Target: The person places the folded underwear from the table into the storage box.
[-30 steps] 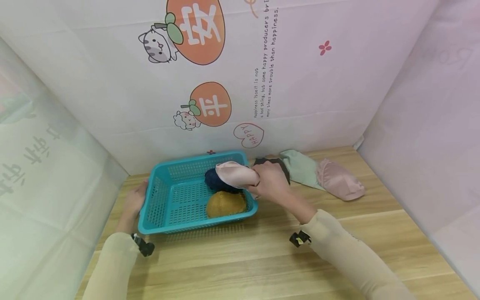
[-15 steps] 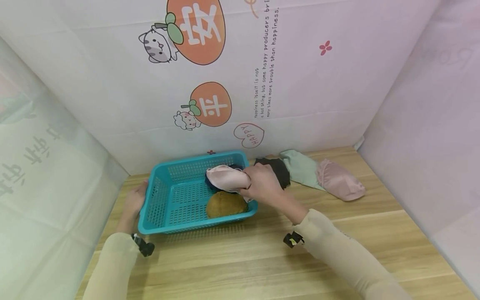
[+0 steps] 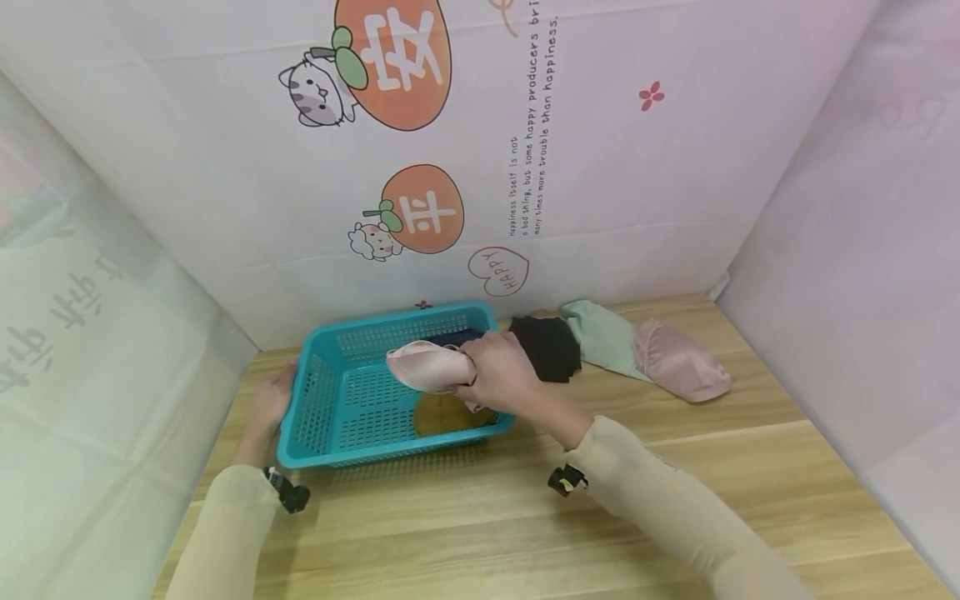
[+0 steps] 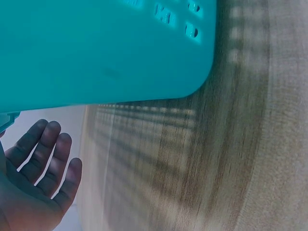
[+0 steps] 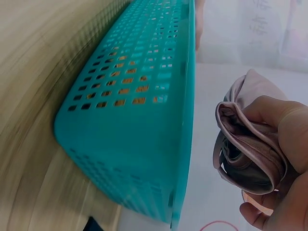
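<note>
In the head view, my right hand holds a rolled pale pink satin garment over the turquoise plastic basket. The right wrist view shows thumb and fingers pinching the roll, its open folded end toward the camera, above the basket's rim. A mustard cloth bundle lies in the basket's front right corner, partly hidden by the roll. Behind it sits a navy bundle, mostly covered. My left hand is at the basket's left side; in the left wrist view its fingers are spread and loosely extended, the thumb mostly hidden.
Right of the basket, a black cloth, a mint green cloth and a pink satin piece with a gathered edge lie in a row on the wooden table. A printed white sheet hangs close behind the basket.
My right hand has moved left and slightly toward me with the pink roll, uncovering more of the black cloth and covering part of the mustard bundle. The left hand and basket stay put.
</note>
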The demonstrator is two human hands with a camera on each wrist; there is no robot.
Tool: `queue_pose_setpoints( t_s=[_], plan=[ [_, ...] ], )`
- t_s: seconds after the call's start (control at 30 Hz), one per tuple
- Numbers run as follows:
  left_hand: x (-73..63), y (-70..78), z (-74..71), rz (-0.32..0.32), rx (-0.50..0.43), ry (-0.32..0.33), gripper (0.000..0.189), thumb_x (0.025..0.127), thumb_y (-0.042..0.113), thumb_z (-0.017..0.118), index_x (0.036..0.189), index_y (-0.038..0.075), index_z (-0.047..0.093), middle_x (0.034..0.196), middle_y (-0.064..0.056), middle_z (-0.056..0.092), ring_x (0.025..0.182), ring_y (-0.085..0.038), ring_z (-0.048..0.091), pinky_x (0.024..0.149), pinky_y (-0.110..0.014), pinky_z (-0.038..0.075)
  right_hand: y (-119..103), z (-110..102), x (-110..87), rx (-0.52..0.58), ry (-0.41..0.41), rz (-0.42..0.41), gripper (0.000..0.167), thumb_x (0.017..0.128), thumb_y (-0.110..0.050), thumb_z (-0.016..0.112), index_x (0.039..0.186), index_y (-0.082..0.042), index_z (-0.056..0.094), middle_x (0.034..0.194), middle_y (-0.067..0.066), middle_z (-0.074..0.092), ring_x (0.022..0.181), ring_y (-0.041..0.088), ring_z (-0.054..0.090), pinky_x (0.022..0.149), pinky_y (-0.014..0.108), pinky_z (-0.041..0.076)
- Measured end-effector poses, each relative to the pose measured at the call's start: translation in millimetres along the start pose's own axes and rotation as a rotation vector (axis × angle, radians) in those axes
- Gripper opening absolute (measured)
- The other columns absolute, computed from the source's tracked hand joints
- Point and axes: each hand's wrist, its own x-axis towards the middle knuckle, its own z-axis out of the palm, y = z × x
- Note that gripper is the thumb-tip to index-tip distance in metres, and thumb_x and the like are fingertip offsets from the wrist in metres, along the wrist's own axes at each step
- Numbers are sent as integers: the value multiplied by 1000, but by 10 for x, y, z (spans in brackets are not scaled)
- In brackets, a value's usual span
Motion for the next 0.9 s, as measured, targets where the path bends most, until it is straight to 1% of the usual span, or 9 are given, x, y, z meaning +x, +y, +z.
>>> queue_pose_setpoints(
  t_s=[0.07,0.13,0.17,0.23,0.3,0.4,0.6,0.77,0.9],
  plan=[
    [-2,-4,-1,-11,-5,-2,99,93,80,16,151,4,40,134,-22,54,116,-33,54,81,-33,46,-40,17,20,1,2,-18,37,76,-41,85,100,-16,72,90,-3,73,79,17,56,79,41,49],
    [-6,-2,2,-20,-20,-8,97,94,79,17,152,5,40,134,-22,54,116,-33,54,81,-33,47,-80,34,41,-6,-2,-32,37,76,-42,84,100,-17,72,90,-4,73,79,16,55,79,40,48],
    [-8,0,3,-18,-14,-10,95,95,77,16,152,4,39,135,-23,54,117,-34,54,82,-35,48,-100,42,51,-11,-6,-40,38,76,-43,84,101,-17,72,91,-4,74,79,16,55,79,40,48],
    [-2,1,3,-19,2,-12,94,96,75,16,153,4,37,140,-26,52,122,-39,53,89,-43,50,-138,63,71,-26,-13,-54,38,76,-44,84,101,-18,72,92,-4,74,80,16,56,79,39,49],
    [4,3,2,-21,14,-17,93,97,74,15,153,3,35,145,-28,48,129,-43,50,98,-53,47,-178,81,90,-39,-25,-64,38,77,-45,83,102,-19,72,93,-4,74,81,16,57,81,40,49],
    [19,0,-5,-24,32,-18,93,98,73,14,154,2,34,150,-29,43,135,-46,45,107,-61,40,-239,107,116,-46,-47,-65,39,77,-47,83,103,-20,71,94,-4,73,82,16,57,83,40,49],
    [43,-7,-15,-26,31,-19,87,100,69,16,153,2,35,151,-29,42,138,-48,41,109,-64,37,-340,145,163,-37,-73,-61,41,77,-47,84,104,-18,71,96,-3,74,85,17,58,88,42,50],
    [46,-11,-12,-20,42,-17,90,99,71,14,155,3,32,155,-29,38,141,-50,37,111,-65,34,-382,197,191,-43,-72,-66,42,77,-47,84,105,-18,72,97,-4,74,85,17,59,87,41,50],
    [34,-10,-4,-24,46,-14,90,99,72,14,155,4,32,152,-29,41,138,-48,42,108,-63,38,-409,235,207,-42,-77,-75,41,78,-46,83,108,-19,72,98,-4,74,85,17,58,88,41,50]
  ],
)
